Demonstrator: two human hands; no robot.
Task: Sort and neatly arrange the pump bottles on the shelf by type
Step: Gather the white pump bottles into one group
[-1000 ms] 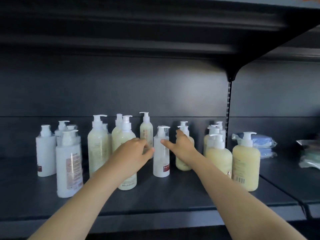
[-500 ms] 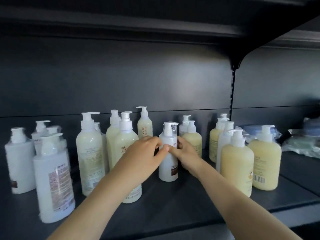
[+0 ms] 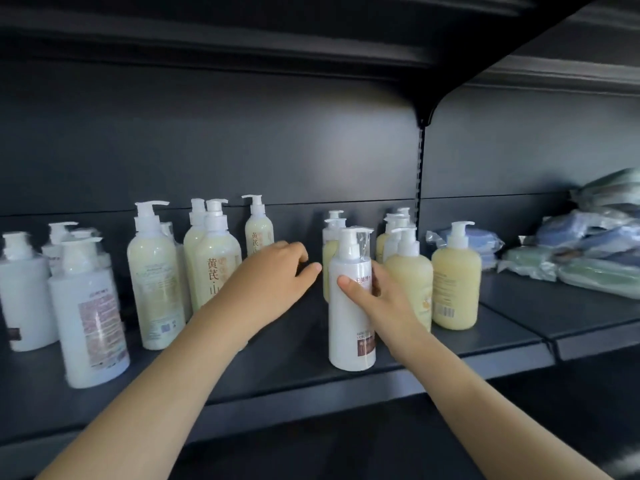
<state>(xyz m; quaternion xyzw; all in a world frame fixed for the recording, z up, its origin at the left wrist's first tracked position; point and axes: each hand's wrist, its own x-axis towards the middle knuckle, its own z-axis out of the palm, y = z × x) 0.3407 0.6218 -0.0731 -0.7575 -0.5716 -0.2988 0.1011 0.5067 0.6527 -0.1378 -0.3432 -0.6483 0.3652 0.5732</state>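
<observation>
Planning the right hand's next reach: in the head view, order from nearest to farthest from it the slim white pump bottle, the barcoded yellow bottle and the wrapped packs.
1. The slim white pump bottle: held in the right hand, at the front.
2. The barcoded yellow bottle: just to the right.
3. The wrapped packs: far to the right.
</observation>
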